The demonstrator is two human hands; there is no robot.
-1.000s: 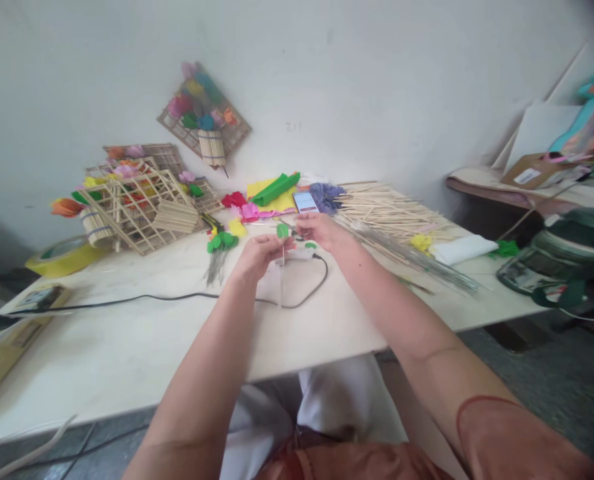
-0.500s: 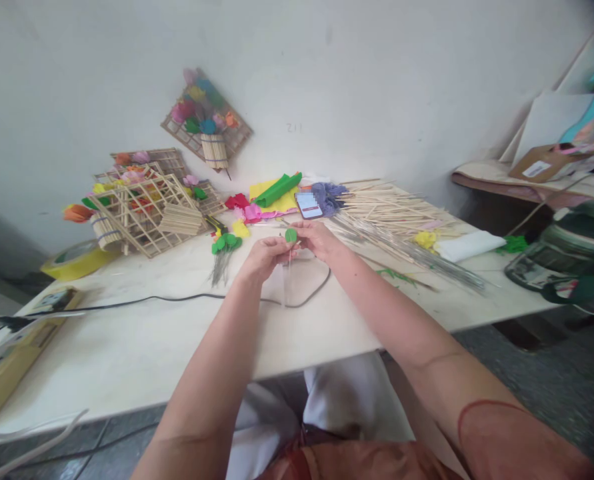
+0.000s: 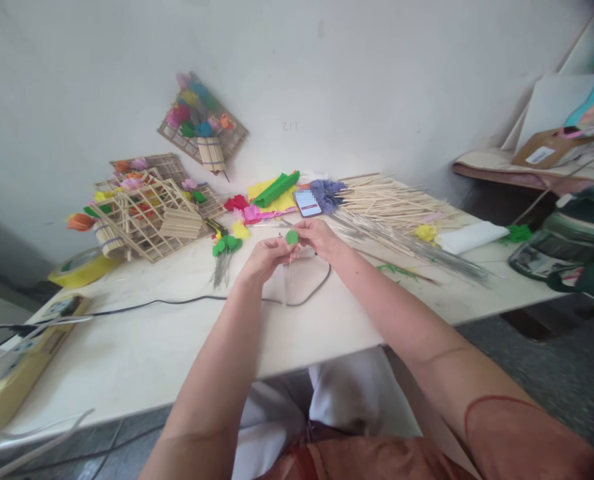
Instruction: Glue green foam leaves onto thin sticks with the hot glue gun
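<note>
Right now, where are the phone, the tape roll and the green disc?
Phone (image 3: pixel 307 205), head view: its screen.
Tape roll (image 3: pixel 83 274), head view: its yellow side.
Green disc (image 3: pixel 291 237), head view: its round face.

from here i see a rust-brown top along the bottom edge, its short sleeve lower right, pale grey trousers bottom centre.

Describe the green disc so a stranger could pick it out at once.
Find the pale table. Over its middle, between the left hand and right hand, is the green disc. It is held up, whereas the bunched green pieces lie leftward.
</note>
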